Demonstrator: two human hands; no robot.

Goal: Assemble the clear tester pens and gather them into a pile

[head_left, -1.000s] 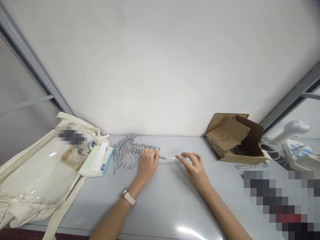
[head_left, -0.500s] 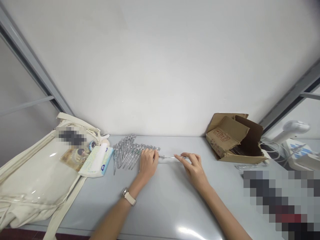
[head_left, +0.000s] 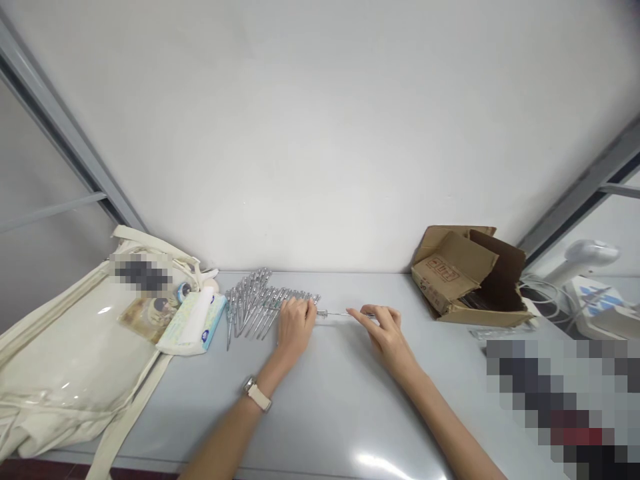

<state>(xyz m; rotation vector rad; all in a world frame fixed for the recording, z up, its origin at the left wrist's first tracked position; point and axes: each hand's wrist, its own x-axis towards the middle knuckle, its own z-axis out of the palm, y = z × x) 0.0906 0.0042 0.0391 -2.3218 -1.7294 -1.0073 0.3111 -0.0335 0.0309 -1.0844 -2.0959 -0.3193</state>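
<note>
two hands, apart, one tool bridging them: left hand (head_left: 297, 325) curled shut around one end of a slim silver rod-like metal tool (head_left: 336, 313); right hand (head_left: 389, 331) has its fingers at the other end, pinch or mere touch cannot be told. tool lies crosswise over the grey smooth tabletop (head_left: 335, 413). beside left hand: slim silver metal tools (head_left: 253, 303), well over a dozen, overlapping, no exact count. one open brown cardboard box (head_left: 450, 267), farther right. one pale blue-and-white soft tissue pack (head_left: 193, 323), left.
</note>
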